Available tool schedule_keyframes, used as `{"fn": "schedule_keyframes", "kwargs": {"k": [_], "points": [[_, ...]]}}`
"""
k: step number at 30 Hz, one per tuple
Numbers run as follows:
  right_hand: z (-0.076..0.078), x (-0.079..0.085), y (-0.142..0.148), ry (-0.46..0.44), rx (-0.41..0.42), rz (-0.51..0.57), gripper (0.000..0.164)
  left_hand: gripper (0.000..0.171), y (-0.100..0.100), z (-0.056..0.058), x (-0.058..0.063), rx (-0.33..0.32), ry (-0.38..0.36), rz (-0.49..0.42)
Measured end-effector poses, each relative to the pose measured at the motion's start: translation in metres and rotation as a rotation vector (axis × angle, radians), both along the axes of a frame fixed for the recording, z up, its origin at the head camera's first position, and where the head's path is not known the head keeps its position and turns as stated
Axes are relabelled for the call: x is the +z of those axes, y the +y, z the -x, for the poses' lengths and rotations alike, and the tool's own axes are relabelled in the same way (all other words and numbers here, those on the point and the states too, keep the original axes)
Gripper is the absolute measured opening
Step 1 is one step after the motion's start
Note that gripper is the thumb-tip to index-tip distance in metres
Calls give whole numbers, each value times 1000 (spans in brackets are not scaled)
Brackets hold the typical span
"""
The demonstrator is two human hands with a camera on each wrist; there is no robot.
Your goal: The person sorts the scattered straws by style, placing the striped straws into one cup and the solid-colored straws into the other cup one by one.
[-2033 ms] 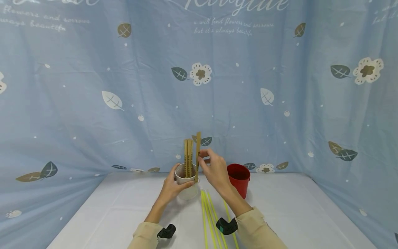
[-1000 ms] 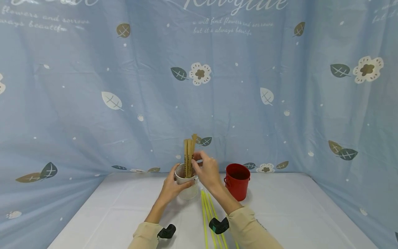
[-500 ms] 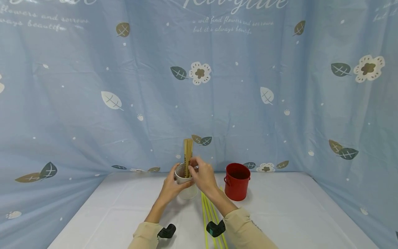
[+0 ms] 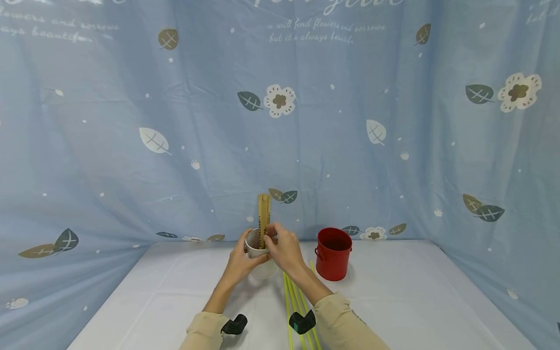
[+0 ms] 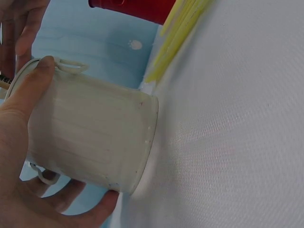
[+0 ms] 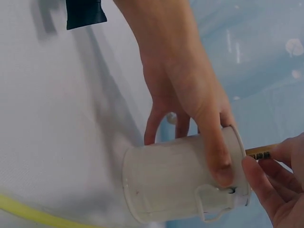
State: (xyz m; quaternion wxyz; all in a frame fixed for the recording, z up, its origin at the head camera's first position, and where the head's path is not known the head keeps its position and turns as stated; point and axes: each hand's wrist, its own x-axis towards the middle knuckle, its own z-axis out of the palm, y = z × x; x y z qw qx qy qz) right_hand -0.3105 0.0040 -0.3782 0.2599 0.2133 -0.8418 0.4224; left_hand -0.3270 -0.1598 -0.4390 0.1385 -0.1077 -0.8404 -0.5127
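- One white bucket stands on the table, and I take everything else from it; two loop handles show on its sides.
- One left hand is clamped round the white bucket's side, thumb at the rim, fingers on the far side.
- One right hand is at the bucket's mouth, thumb and fingertips brought together, pinching one of the slim brown packets in there.
- Those packets, two at the least, stand upright in the white bucket, tops well above its rim, with dark lettering down them; they press so close together that I cannot tell the exact number.
- One red bucket stands to the right of the white bucket, apart from it.
- Yellow sticks lie on the table in front of the white bucket and to its right. I count at least four; the right forearm covers part of them.
- Two beige sleeves, one per arm, and two black wrist devices, one per wrist, are on the near side of the white bucket.
- One white table lies under it, and a blue curtain with leaves and flowers hangs behind it.
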Motion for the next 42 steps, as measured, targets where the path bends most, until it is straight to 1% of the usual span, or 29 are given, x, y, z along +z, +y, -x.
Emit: {"fn": "schedule_keyframes", "kwargs": {"k": [8, 16, 21, 28, 37, 39, 42], "points": [[2, -1, -1, 8, -15, -17, 13, 99, 0, 0, -1, -6, 7, -8], [1, -1, -2, -12, -12, -19, 14, 100, 0, 1, -1, -4, 14, -8], [1, -1, -2, -14, -8, -17, 17, 100, -1, 1, -1, -16, 17, -11], [0, 0, -2, 15, 21, 9, 18, 101, -1, 0, -2, -6, 2, -13], [-4, 1, 5, -37, 79, 31, 27, 102, -1, 0, -4, 0, 0, -4], [-6, 2, 9, -35, 85, 26, 28, 103, 0, 0, -4, 2, -7, -7], [-9, 4, 17, -60, 123, 55, 29, 104, 0, 0, -3, 4, -18, -12]]}}
